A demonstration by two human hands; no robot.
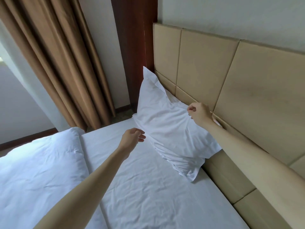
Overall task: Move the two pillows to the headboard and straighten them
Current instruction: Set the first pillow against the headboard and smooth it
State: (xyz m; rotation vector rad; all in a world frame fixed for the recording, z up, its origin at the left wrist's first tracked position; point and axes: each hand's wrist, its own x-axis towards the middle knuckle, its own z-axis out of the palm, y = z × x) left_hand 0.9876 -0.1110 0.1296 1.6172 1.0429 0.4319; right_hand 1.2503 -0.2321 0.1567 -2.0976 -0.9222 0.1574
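A white pillow leans against the beige padded headboard at the far side of the bed, its lower corner resting on the white sheet. My right hand is at the pillow's top edge by the headboard, fingers pinched together where the fabric meets them. My left hand hovers just beside the pillow's lower left edge, fingers loosely curled and holding nothing. Only one pillow shows clearly; whether a second lies under it I cannot tell.
A folded white duvet covers the left part of the bed. Brown curtains hang beyond the bed's far edge, next to a dark wooden panel. A strip of floor shows between the curtain and the bed.
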